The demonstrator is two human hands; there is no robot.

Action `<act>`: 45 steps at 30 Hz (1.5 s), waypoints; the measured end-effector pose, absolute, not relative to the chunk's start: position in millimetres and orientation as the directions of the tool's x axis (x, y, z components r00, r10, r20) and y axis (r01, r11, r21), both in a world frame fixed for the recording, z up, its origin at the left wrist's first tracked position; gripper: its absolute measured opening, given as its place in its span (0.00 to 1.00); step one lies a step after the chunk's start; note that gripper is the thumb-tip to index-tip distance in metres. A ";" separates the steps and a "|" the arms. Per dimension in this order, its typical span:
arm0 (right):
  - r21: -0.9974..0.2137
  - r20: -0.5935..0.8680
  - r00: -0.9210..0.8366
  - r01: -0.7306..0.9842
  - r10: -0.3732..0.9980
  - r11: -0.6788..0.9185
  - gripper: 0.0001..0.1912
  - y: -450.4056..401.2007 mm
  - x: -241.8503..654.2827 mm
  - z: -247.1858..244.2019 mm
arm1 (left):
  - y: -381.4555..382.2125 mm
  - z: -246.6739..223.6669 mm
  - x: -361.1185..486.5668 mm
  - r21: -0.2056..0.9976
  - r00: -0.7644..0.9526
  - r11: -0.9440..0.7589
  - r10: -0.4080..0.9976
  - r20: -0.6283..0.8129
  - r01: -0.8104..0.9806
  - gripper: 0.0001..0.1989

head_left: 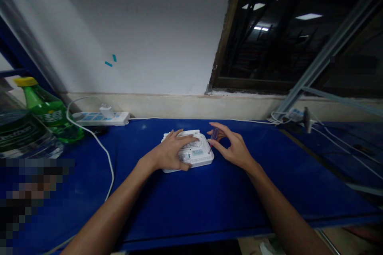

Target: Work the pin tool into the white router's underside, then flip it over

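A white perforated plastic device (196,154), flat and box-like with a small label, lies upside down on the blue table (185,203). My left hand (170,152) lies flat on its left half and presses it down. My right hand (231,145) hovers at the device's right edge and pinches a small translucent purple screwdriver (213,134), whose tip points down at the device's right corner.
A white power strip (103,118) with a plugged adapter lies at the back left, its cable (103,151) curving over the table. A green bottle (48,111) and a clear bottle (18,133) stand at the far left. More cables (302,117) lie at the back right.
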State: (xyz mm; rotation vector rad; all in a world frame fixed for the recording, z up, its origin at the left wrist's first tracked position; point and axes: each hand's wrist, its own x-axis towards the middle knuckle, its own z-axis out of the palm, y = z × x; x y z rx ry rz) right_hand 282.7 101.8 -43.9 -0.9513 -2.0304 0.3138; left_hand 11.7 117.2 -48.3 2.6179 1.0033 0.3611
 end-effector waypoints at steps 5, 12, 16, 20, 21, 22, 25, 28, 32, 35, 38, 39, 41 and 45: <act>-0.493 0.649 -0.316 0.518 0.692 0.699 0.21 100.5 282.4 -41.3 | 124.3 -37.4 9.7 0.424 0.776 -0.733 0.622 0.105 0.531 0.47; -0.499 0.714 -0.251 0.473 0.654 0.726 0.16 100.8 277.5 -43.1 | 136.6 -26.1 15.6 0.466 0.835 -0.751 0.548 0.046 0.467 0.50; -0.423 0.723 -0.348 0.459 0.596 0.781 0.15 95.9 273.6 -40.8 | 143.6 -21.2 22.0 0.429 0.820 -0.731 0.570 -0.045 0.531 0.54; -0.319 0.675 -0.463 0.519 0.574 0.793 0.16 92.4 272.2 -32.1 | 147.2 -15.6 31.5 0.346 0.740 -0.663 0.651 -0.171 0.663 0.60; -0.291 0.664 -0.481 0.538 0.572 0.791 0.17 92.5 272.3 -28.6 | 147.8 -14.1 33.7 0.331 0.732 -0.660 0.657 -0.182 0.675 0.61; -0.268 0.655 -0.497 0.551 0.569 0.790 0.18 92.8 272.4 -24.8 | 148.2 -12.7 35.6 0.320 0.728 -0.660 0.659 -0.188 0.680 0.63; -0.270 0.645 -0.532 0.513 0.549 0.815 0.16 95.1 271.8 -13.8 | 149.0 -9.4 38.7 0.289 0.734 -0.677 0.653 -0.186 0.676 0.65; -0.350 0.648 -0.526 0.437 0.551 0.828 0.15 97.2 269.6 -9.1 | 148.6 -7.7 39.2 0.247 0.736 -0.694 0.648 -0.195 0.676 0.63; -0.418 0.712 -0.428 0.378 0.556 0.826 0.10 99.4 267.3 -16.3 | 148.8 -6.6 42.0 0.198 0.709 -0.682 0.665 -0.235 0.704 0.64; -0.410 0.764 -0.362 0.367 0.534 0.835 0.09 101.1 267.7 -25.2 | 149.2 -3.7 47.7 0.153 0.675 -0.664 0.674 -0.300 0.732 0.65; -0.422 0.781 -0.314 0.372 0.540 0.827 0.12 101.9 268.6 -31.3 | 146.5 2.6 54.2 0.065 0.620 -0.645 0.696 -0.363 0.762 0.67; -0.440 0.774 -0.313 0.362 0.551 0.822 0.13 102.1 268.7 -32.8 | 144.8 5.0 56.1 0.035 0.605 -0.641 0.705 -0.370 0.767 0.67; -0.496 0.745 -0.315 0.325 0.587 0.805 0.14 102.6 268.5 -35.8 | 141.3 9.0 58.8 -0.005 0.593 -0.641 0.714 -0.371 0.768 0.65; -0.587 0.721 -0.237 0.289 0.651 0.756 0.13 105.2 268.1 -42.3 | 138.6 11.2 60.5 -0.025 0.599 -0.655 0.705 -0.380 0.755 0.63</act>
